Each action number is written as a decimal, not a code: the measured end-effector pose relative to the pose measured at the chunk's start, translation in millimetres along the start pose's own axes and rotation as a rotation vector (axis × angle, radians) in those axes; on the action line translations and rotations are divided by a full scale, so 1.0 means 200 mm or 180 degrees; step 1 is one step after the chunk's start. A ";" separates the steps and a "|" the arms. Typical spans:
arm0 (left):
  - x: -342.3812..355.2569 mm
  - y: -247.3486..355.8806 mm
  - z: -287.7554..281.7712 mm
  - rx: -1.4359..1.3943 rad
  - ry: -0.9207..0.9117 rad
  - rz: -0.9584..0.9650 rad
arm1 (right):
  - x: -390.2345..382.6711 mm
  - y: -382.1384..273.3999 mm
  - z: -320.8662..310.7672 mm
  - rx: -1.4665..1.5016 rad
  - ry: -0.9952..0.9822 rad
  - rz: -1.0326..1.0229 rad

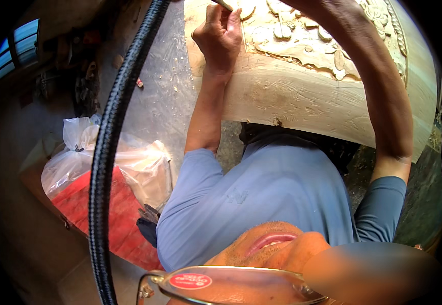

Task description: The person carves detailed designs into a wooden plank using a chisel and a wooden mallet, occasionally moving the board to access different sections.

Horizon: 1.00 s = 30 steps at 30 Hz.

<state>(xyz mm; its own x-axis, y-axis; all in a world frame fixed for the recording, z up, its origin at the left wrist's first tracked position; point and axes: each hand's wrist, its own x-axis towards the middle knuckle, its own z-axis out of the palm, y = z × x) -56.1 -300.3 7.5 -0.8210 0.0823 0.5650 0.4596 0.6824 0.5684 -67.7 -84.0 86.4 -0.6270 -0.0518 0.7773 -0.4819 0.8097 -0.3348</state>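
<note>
My left hand [220,38] is closed around the thin shaft of a carving tool [223,4], whose ends are cut off or hidden. It rests over the left part of a pale wooden panel [302,101], beside raised carving [302,46] with scrolls and leaf shapes. From the right, my right forearm [378,66] arches across the panel toward the top edge. The right hand itself lies beyond the picture, so what it holds does not show.
A thick black braided cable [114,112] runs down the left side of the view. Left of me, a clear plastic bag [78,157] lies with a red sheet-like item [99,203]. Wood chips dot the grey surface [165,76] beside the panel. A window [20,46] shows far left.
</note>
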 end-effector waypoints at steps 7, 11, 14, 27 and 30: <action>0.00 -0.07 0.05 0.0021 0.0315 0.0596 | 0.02 0.02 -0.02 0.0019 0.0088 0.0007; -0.07 -0.13 -0.01 0.0558 0.0175 0.1016 | -0.01 0.06 -0.02 0.0678 0.0343 0.0519; 0.00 -0.06 -0.01 -0.0704 0.0531 0.0158 | 0.01 0.13 -0.19 0.1014 0.0671 0.0860; -0.04 -0.09 0.03 -0.1268 0.0211 -0.0238 | 0.00 0.03 -0.21 0.1749 0.0753 0.0769; -0.04 -0.09 0.07 -0.1238 0.0197 -0.0111 | -0.01 0.01 -0.18 0.1582 0.0576 0.0557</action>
<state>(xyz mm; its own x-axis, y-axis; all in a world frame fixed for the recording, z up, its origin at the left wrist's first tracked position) -62.3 -303.1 -14.1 -0.8218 0.0118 0.5696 0.5356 0.3569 0.7653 -45.1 -61.7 104.2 -0.6295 0.1955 0.7520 -0.6382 0.4219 -0.6440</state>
